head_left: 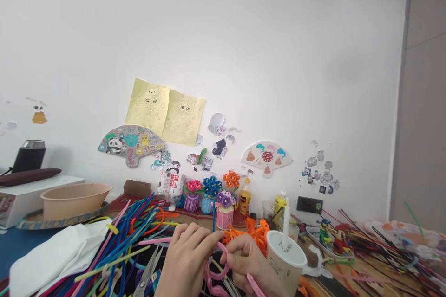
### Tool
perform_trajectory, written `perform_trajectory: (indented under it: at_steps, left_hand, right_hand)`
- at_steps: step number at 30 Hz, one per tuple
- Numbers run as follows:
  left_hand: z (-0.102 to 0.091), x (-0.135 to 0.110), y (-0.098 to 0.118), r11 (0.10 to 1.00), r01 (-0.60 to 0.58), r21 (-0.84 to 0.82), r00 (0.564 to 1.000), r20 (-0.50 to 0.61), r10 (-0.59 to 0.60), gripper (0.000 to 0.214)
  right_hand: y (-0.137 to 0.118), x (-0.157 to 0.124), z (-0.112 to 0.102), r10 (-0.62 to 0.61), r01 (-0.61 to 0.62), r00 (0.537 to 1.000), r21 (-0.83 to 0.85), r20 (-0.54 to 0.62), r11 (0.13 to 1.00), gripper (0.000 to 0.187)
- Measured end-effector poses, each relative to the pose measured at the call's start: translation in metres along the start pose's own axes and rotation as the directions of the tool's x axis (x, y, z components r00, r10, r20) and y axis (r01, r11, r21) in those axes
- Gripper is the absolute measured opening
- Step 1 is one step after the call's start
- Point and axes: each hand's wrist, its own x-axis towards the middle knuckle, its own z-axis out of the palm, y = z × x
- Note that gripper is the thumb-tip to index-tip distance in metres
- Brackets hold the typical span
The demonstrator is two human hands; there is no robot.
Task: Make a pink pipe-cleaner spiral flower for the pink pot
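Low in the middle of the view, my left hand and my right hand are close together, both pinched on a pink pipe cleaner that curls into loops between them. One pink end sticks out below my right hand. Right of my right hand stands a paper cup with a lid and a white straw. Left of my left hand lies a heap of coloured pipe cleaners, with scissors lying on it.
Small pipe-cleaner flower pots and bottles stand along the wall. A beige basin and white cloth lie at left. More pipe cleaners and figurines cover the right side. Paper fans and drawings hang on the wall.
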Motion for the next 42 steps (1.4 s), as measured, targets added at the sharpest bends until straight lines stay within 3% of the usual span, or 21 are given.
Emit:
perform_trajectory:
  at_steps: [4, 13, 20, 23, 27, 32, 37, 42]
  left_hand:
    - [-0.001, -0.002, -0.001, 1.0, -0.014, 0.001, 1.0, 0.009, 0.014, 0.038]
    - [-0.003, 0.001, 0.003, 0.999, -0.038, 0.005, 0.999, 0.019, 0.038, 0.033]
    - [-0.002, 0.004, 0.006, 0.998, 0.013, 0.06, 1.0, -0.016, -0.012, 0.026]
    - [-0.002, 0.002, 0.007, 0.991, 0.081, 0.106, 0.991, -0.114, -0.068, 0.023]
    - [0.002, 0.0, 0.007, 0.983, 0.108, 0.148, 0.968, -0.241, -0.07, 0.026]
    - [0.007, -0.001, 0.005, 0.964, 0.19, 0.188, 0.957, -0.256, -0.138, 0.029]
    - [0.003, 0.002, 0.006, 0.975, 0.126, 0.181, 0.968, -0.237, -0.081, 0.026]
    - [-0.001, -0.001, 0.01, 0.972, 0.05, 0.23, 0.976, -0.217, 0.001, 0.021]
  right_hand:
    - [-0.001, -0.002, -0.001, 0.028, -0.028, 1.0, -0.015, -0.008, 0.999, 0.041]
    - [-0.002, -0.001, -0.001, -0.001, -0.003, 0.994, 0.037, 0.106, 0.999, 0.037]
    - [-0.002, -0.003, -0.003, -0.035, 0.035, 0.999, -0.004, 0.004, 0.999, 0.046]
    - [-0.006, -0.006, -0.005, -0.049, 0.049, 0.999, -0.054, 0.007, 0.997, 0.055]
    - [-0.005, -0.003, -0.005, -0.047, 0.033, 0.993, -0.127, -0.105, 0.991, 0.05]
    - [0.0, 0.002, -0.008, -0.097, 0.059, 0.981, -0.218, -0.165, 0.974, 0.047]
    - [0.002, 0.004, -0.007, -0.103, 0.082, 0.991, -0.233, -0.083, 0.969, 0.052]
    - [0.0, 0.003, -0.003, -0.091, 0.074, 0.992, -0.181, -0.087, 0.981, 0.053]
